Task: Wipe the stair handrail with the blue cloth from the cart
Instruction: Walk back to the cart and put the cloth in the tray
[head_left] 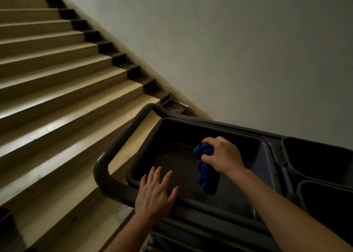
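Observation:
A dark grey cleaning cart point(107, 162) stands at the foot of the stairs, its top tray in front of me. My right hand point(223, 156) is closed on a crumpled blue cloth point(205, 175), which hangs down from my fingers into the tray. My left hand point(155, 192) rests flat on the tray's near rim, fingers spread, holding nothing. No handrail is in view.
Beige stairs point(57, 91) with dark side trim rise to the upper left. A plain pale wall point(229, 51) runs along their right side. Two dark bins point(324, 167) sit in the cart at the right. The cart's push handle loops out at the left.

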